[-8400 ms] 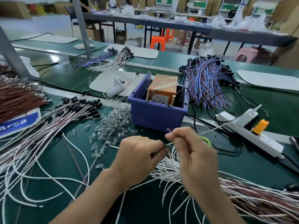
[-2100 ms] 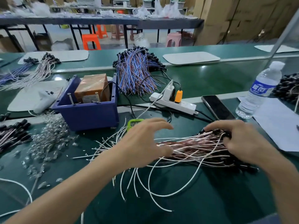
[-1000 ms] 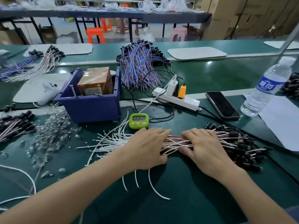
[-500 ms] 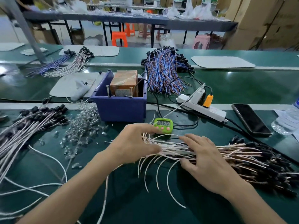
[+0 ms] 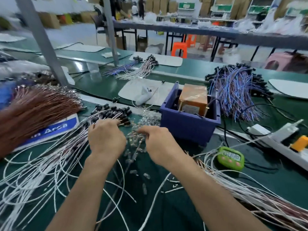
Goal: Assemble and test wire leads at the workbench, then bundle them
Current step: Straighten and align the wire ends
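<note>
left grip (image 5: 106,139): fingers curled down onto the black-capped ends of the white wire leads (image 5: 103,114), 10 o'clock from frame centre. can't tell if it pinches one. right grip (image 5: 160,144): fingertips curled into the clear bulb pile (image 5: 146,117) at 12, pinch not visible either. leads fan out toward 7-8 across the green desk (image 5: 166,214). second lead heap (image 5: 250,194) at 4. blue box (image 5: 188,125) at 1, green timer (image 5: 230,158) at 3, power strip (image 5: 275,140) just beyond it. brown wire bundle (image 5: 33,110) at 9, blue-purple wires (image 5: 236,94) at 2.
</note>
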`<state>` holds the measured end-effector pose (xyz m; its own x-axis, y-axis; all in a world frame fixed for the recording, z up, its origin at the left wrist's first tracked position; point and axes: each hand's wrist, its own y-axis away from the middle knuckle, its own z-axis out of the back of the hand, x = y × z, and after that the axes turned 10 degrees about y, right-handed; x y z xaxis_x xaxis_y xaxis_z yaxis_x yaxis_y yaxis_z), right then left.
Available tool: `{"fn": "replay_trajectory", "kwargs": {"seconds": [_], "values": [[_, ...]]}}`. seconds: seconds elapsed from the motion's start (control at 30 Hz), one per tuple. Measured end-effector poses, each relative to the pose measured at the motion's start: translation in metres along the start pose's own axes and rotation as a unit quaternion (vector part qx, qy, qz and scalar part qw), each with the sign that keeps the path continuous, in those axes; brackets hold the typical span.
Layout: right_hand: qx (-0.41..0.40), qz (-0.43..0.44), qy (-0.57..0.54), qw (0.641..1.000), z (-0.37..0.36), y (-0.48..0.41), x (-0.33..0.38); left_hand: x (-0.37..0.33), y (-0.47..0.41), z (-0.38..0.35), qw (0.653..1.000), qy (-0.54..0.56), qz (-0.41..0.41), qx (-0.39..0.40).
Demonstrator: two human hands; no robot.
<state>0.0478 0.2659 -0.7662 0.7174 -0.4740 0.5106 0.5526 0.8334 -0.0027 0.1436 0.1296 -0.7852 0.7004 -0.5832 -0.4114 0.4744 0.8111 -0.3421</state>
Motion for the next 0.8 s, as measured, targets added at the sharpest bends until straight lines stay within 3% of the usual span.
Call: {"fn": "replay_trajectory", "kwargs": {"seconds": [0.17,0.47,0.6,0.8], "values": [[0.05,0.053,0.058,0.996,-0.023,-0.053,0.041,0.036,-0.01,0.003,0.993,0.013,0.114,0.002],[0.026,0.107,0.162,0.981,-0.048,-0.12,0.063,0.048,-0.013,-0.003,0.991,0.052,0.107,-0.062],[-0.032,0.122,0.156,0.98,-0.05,-0.122,0.063,0.042,-0.013,-0.004,0.982,0.115,0.077,-0.127],[-0.218,0.158,0.06,0.961,-0.041,-0.095,0.063,0.036,-0.013,0.0,0.956,0.229,0.006,-0.182]]}}
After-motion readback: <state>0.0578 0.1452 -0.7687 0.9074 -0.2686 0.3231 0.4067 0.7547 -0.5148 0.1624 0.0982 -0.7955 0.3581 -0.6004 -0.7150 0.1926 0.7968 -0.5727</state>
